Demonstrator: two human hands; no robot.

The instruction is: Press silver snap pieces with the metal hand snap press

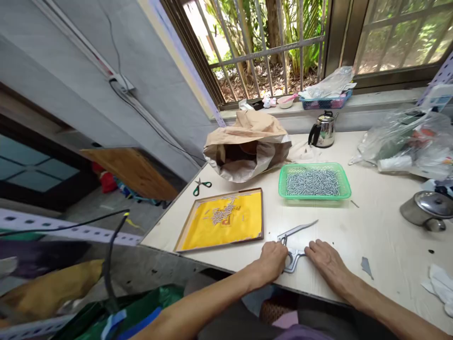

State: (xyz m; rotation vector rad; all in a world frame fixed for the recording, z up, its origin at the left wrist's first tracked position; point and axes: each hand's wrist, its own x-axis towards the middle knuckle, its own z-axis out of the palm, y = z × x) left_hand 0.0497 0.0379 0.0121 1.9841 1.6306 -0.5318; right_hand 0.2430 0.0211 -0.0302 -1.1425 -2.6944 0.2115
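A grey metal hand tool (293, 245) with a long curved lever lies near the front edge of the pale table (382, 236). My left hand (273, 259) is curled against the tool's left side, its fingers closed on the base. My right hand (327, 262) rests flat on the table at the tool's right, fingertips touching the handle loop. Left of the hands lies a shallow brown tray (184, 231) lined with yellow, holding a small heap of metal pieces (221, 215). Behind the tool stands a green plastic basket (345, 186) filled with small metal parts.
Green-handled scissors (201, 186) lie at the table's left edge. An open brown paper sack (247, 146) and a small steel kettle (323, 130) stand at the back. Plastic bags (406, 137) and a steel lidded pot (426, 210) occupy the right. A barred window is behind.
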